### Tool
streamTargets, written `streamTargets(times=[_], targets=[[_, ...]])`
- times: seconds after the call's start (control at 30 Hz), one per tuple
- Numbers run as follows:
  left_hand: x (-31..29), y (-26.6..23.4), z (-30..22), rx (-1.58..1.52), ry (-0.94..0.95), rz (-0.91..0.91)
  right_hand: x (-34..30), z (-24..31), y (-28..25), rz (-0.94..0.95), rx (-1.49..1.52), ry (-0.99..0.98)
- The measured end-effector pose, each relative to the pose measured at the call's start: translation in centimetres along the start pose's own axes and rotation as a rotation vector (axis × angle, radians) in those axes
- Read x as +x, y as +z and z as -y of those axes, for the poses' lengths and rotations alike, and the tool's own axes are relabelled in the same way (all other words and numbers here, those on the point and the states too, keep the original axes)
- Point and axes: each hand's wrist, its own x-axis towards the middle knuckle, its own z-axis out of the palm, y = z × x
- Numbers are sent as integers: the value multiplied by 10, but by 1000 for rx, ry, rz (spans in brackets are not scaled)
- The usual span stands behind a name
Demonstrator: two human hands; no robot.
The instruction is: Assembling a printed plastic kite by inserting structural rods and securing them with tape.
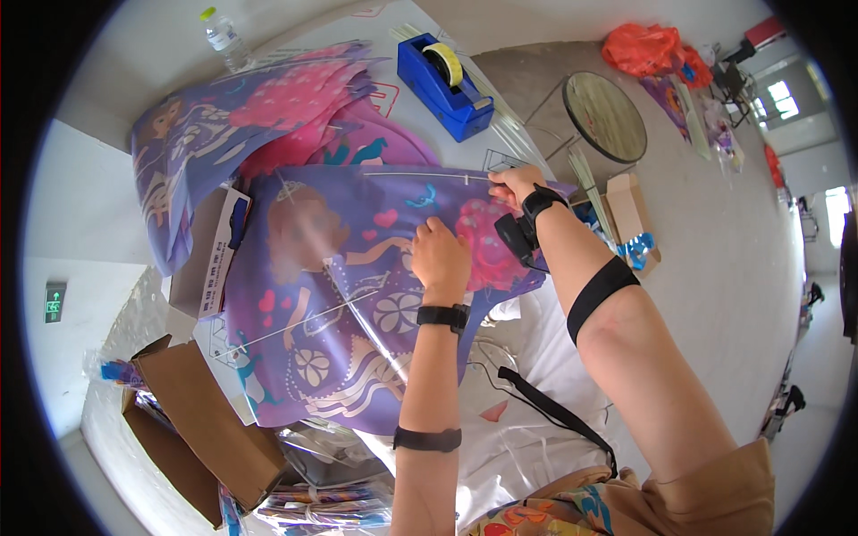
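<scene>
A purple kite (308, 357), printed with a princess figure, hearts and flowers, lies spread on the table in front of me. One thin white rod (402, 174) runs along its far edge and another crosses its lower left part. My right hand (518, 186) pinches the kite's far right corner, by the end of the far rod. On the middle of the kite rests my left hand (440, 259), its fingers curled in; whatever they may hold is hidden. Both wrists wear black straps, and a small black device hangs at the right one.
Beyond the kite lie a stack of similar purple and pink sheets (295, 112), a blue tape dispenser (444, 94) and a water bottle (225, 40). A round stool (605, 116) stands at the right. An open cardboard box (206, 420) sits at the lower left.
</scene>
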Motion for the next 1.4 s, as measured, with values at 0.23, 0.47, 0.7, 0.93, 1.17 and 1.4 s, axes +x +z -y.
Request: streamTargets(times=[0.23,0.47,0.7,0.93,1.17,1.4], targets=[[-2,-5,-4,13,-13,21,-7,1,1,-4,-37,24],[1,-3,-7,-48,0,35,-9,-18,-20,77,-124,-216],[1,-5,-1,-12,-4,47,-23,-19,-18,65,-359,-491],[0,0,2,-44,31,-25,12,35,-10,-223,-189,-1011],[-3,-1,-4,-35,20,-28,40,110,-2,174,-152,-889],[-4,-3,2,-31,27,-47,8,121,12,233,55,-727]])
